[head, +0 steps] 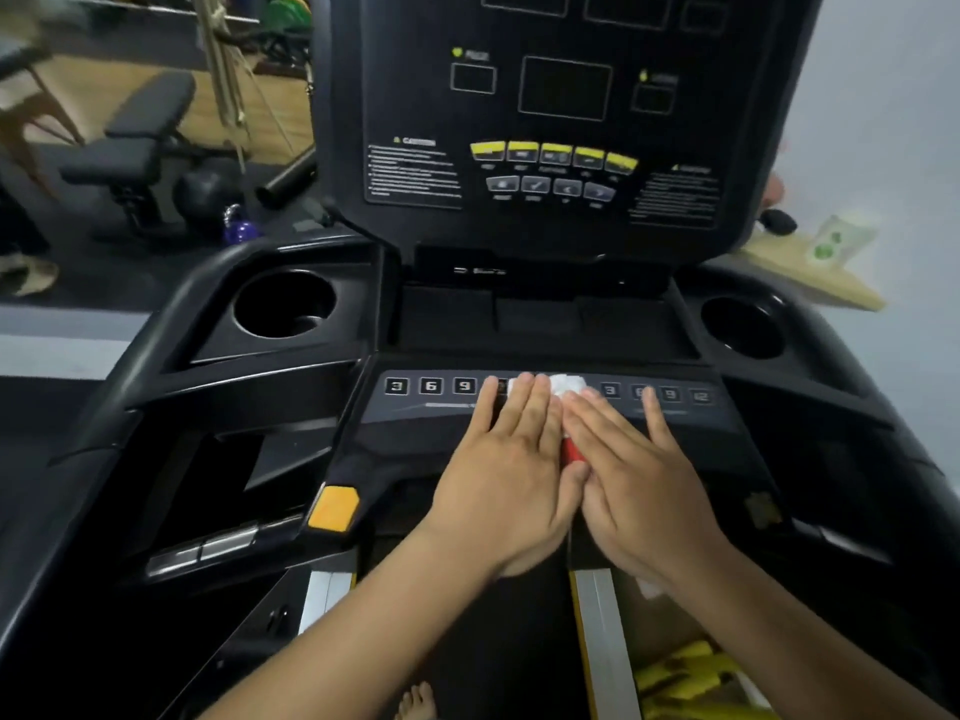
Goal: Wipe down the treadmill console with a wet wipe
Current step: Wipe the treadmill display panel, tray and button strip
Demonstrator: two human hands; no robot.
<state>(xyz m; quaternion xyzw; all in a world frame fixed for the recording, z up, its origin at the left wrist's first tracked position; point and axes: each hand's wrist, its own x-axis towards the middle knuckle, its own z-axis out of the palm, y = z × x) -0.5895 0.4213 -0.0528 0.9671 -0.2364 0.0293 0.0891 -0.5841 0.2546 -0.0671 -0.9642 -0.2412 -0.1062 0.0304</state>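
Observation:
The black treadmill console point(545, 127) fills the view, with a lower button strip point(431, 387) of numbered keys. My left hand point(509, 470) and my right hand point(634, 475) lie flat side by side on that strip, fingers stretched out. A white wet wipe point(563, 383) pokes out from under the fingertips of both hands, pressed against the strip. A red stop button point(573, 452) shows between the hands, mostly covered.
Round cup holders sit at the left point(284, 304) and right point(743, 327) of the console. An orange tab point(334, 507) is on the left handle. A weight bench point(140, 148) and a purple kettlebell point(240, 228) stand left; a wooden shelf with a wipe pack point(836, 244) is right.

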